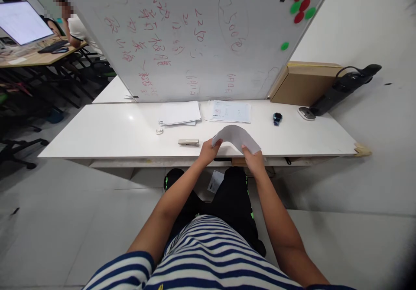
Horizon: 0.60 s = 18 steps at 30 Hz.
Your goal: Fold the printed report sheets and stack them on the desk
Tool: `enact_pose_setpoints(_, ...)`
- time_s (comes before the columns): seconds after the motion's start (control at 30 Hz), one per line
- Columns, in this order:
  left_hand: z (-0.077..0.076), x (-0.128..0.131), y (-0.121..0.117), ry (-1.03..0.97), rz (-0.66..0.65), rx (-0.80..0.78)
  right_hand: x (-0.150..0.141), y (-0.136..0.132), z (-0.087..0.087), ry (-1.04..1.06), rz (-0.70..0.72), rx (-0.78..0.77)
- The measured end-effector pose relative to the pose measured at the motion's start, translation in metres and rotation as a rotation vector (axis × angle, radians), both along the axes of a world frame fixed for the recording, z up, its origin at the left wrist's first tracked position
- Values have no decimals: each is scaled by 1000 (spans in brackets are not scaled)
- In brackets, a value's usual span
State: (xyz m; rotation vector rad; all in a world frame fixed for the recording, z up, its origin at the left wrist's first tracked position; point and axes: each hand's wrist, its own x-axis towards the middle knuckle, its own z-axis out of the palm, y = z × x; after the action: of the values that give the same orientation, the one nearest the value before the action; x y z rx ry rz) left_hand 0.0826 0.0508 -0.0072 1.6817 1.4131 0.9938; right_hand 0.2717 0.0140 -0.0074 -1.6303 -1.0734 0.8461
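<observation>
Both of my hands hold a small stack of white paper (236, 136) that bows upward over the near edge of the white table (107, 138). My left hand (209, 150) pinches its left end, fingers closed. My right hand (252, 157) grips its right end, fingers closed. A beige stapler (189, 142) lies flat on the table just left of my left hand.
Two paper piles (180, 113) (230, 111) lie further back under a leaning whiteboard (195, 39). A small white object (159, 130), a blue gadget (277, 118), a mouse (306, 113), a cardboard box (305, 84) and a black device (344, 86) are around. Another person (73, 21) sits at a desk far left.
</observation>
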Motion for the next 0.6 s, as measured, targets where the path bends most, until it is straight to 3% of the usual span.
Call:
enact_pose_setpoints(0.2,-17,12,6,-2,-11,61,-14,8,-16,18,-156,-15)
enact_pose_setpoints(0.37,-22,10,4,15,23,36,-13,3,-16,-57,-58,-64)
enact_pose_setpoints(0.6,-6,-13,-25,-47,-82,-45,-1,-27,-9,-76,-81,-34)
